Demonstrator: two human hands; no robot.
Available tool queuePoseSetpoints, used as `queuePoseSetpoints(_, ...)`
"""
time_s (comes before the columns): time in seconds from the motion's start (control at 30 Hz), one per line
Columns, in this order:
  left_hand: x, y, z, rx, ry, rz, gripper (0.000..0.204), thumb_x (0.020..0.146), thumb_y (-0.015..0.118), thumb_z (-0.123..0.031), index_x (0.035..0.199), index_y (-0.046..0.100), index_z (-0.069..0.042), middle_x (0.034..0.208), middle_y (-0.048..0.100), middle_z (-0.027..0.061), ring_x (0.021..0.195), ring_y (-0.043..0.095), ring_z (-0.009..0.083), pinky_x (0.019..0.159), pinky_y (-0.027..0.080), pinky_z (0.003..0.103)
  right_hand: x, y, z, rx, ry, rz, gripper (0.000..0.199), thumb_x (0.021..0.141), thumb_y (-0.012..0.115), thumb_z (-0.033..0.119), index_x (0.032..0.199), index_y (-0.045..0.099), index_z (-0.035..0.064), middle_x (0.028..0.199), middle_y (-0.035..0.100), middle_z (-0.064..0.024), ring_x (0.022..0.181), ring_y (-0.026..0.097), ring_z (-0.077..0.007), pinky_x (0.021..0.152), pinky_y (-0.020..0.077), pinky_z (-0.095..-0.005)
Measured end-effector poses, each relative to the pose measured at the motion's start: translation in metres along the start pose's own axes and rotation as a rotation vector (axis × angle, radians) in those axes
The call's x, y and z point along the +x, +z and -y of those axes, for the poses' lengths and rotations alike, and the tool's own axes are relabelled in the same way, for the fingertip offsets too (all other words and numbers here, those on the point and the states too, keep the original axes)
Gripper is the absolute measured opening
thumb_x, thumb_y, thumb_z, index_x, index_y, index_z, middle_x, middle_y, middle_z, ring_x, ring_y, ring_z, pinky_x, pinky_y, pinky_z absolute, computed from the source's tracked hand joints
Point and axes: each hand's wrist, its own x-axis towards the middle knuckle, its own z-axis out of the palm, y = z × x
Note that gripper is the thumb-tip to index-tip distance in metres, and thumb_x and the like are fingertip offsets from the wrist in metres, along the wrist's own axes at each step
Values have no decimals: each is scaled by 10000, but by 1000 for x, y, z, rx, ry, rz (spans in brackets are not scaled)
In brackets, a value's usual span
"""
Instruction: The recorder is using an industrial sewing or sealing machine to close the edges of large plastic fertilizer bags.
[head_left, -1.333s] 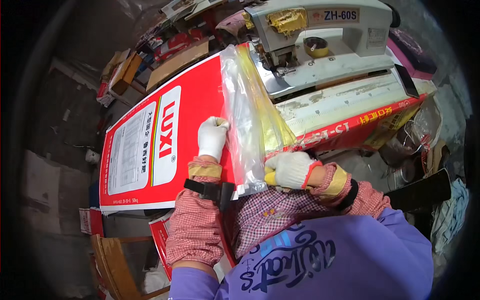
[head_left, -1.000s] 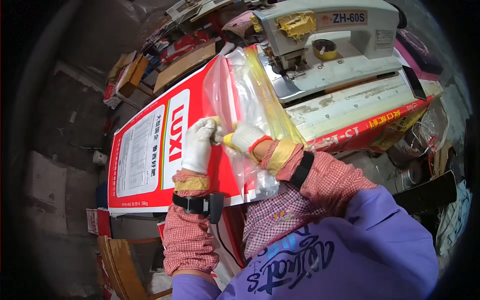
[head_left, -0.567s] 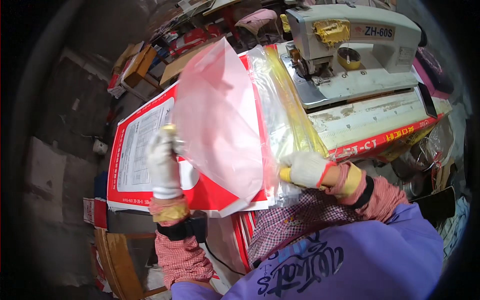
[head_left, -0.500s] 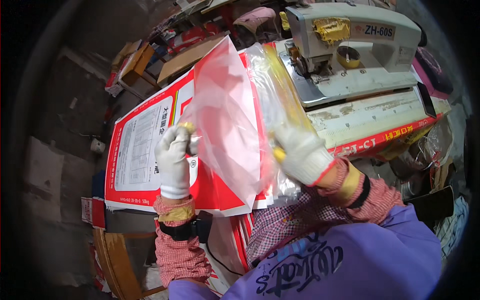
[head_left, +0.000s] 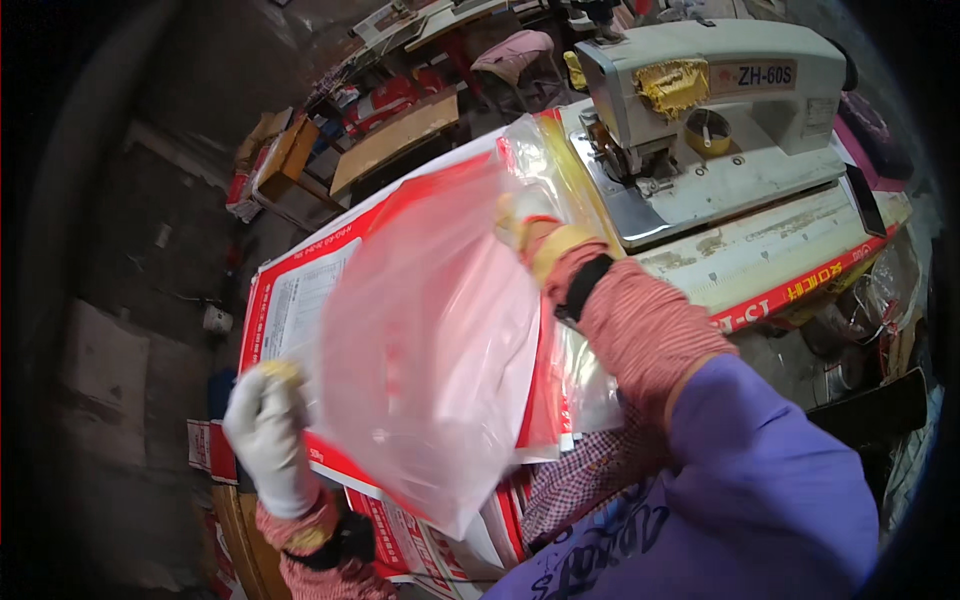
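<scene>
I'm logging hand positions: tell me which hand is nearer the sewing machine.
Right. The right hand, raised behind the translucent bag, is just beside the sewing machine. The left hand is low at the bag's far lower corner, well away from it.
</scene>
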Motion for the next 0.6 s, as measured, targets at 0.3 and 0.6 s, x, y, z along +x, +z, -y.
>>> queuePoseSetpoints(0.3, -99, 44, 46, 589, 468, 1697, 154, 721, 472, -79, 810, 597, -92, 812, 596, 51, 769, 583, 219, 657, 464, 319, -115, -147, 59, 1406, 686, -580, 542, 897, 268, 495, 1164, 499, 84, 1100, 543, -65, 966, 506, -216, 858, 403, -309)
queuePoseSetpoints(0.6, 87, 123, -56, 587, 673, 903, 84, 708, 604, -49, 750, 544, -8, 677, 530, 112, 663, 557, 227, 618, 446, 336, -113, -57, 93, 1528, 111, -491, 736, 827, 491, 461, 1333, 218, 2, 1164, 484, -252, 1074, 491, -334, 881, 386, -313)
